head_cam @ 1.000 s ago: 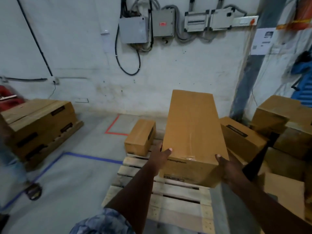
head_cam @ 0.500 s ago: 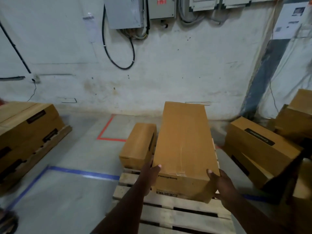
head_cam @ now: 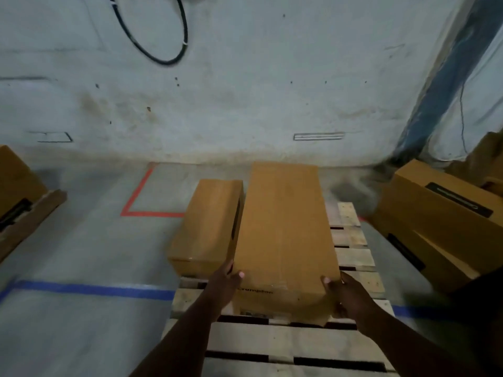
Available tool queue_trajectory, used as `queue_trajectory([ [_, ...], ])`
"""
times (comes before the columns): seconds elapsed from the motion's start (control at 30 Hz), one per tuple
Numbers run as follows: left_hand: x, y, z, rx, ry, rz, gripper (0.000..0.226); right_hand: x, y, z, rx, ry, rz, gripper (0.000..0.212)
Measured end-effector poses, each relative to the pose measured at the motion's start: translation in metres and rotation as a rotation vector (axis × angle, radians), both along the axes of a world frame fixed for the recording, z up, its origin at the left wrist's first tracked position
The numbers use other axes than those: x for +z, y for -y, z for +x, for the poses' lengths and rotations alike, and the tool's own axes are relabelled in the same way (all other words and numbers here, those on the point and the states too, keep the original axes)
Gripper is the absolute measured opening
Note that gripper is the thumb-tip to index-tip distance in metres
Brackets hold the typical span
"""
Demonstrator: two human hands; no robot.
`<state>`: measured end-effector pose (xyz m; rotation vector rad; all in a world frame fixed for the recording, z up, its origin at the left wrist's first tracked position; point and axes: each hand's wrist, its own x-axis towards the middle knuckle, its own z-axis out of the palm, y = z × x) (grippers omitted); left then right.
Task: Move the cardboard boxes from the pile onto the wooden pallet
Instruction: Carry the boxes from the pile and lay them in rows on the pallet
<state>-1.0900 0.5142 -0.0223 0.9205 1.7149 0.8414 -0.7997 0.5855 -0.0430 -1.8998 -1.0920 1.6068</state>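
A long brown cardboard box (head_cam: 283,232) lies lengthwise over the wooden pallet (head_cam: 353,257), close against a smaller cardboard box (head_cam: 209,224) that sits on the pallet's far left. My left hand (head_cam: 226,281) grips the long box at its near left corner, thumb on top. My right hand (head_cam: 345,295) grips its near right corner in the same way. Whether the box rests fully on the slats cannot be told. The pile of boxes (head_cam: 438,221) stands to the right of the pallet.
A grey wall closes the far side, with a black cable loop (head_cam: 152,36) hanging on it. Red tape (head_cam: 138,197) and blue tape (head_cam: 92,289) mark the concrete floor. Another pallet with a box (head_cam: 16,191) stands at the far left. The pallet's near slats (head_cam: 285,341) are bare.
Both hands have lowered the long box toward the pallet, beside the smaller box. My view has tilted down and moved closer.
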Motion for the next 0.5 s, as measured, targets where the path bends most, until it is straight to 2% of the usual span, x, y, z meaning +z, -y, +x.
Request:
queue_trajectory([
  [0.17,-0.086,-0.039,-0.034,-0.009,-0.024,-0.061,0.046,-0.081,-0.047,-0.034,0.01,0.006,0.035,0.052],
  [0.3,-0.143,-0.073,-0.054,-0.018,-0.073,-0.117,0.061,-0.143,-0.076,-0.054,0.017,-0.019,0.018,0.055],
  [0.5,-0.214,-0.122,-0.079,-0.043,-0.13,-0.097,0.061,-0.213,-0.11,-0.075,-0.004,-0.053,0.045,0.046],
])
